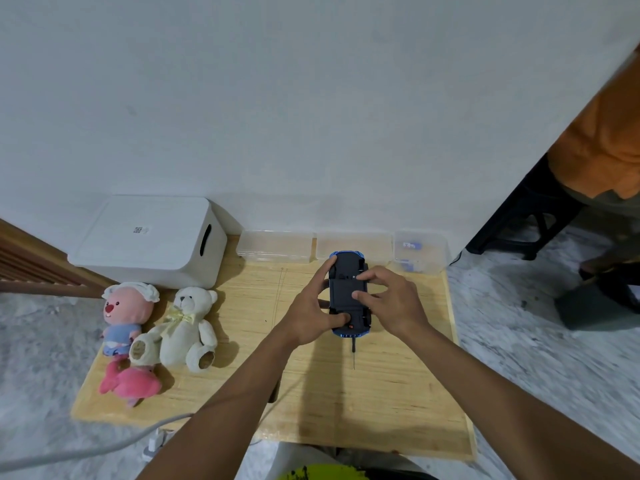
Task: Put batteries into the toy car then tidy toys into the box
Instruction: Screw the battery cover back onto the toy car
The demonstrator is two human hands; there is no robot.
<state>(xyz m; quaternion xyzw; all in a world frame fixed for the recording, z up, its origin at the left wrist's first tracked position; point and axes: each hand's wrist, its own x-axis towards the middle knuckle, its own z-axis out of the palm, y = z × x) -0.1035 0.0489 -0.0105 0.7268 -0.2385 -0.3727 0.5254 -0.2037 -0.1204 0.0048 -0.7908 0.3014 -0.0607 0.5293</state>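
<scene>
Both hands, left hand (313,315) and right hand (393,303), gripped the upturned toy car (348,292); pressing unevenly risked jamming its battery cover.

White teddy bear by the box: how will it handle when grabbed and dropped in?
The white teddy bear looks plush, so probably soft and light. Its limbs splay loosely, so they would likely flop if lifted by one. It sits slumped against the pink plush, so probably topples when nudged.

The wooden surface (398,393) carries a white box (149,240), three plush toys (152,337), clear containers (277,245) and a screwdriver (353,351).
</scene>
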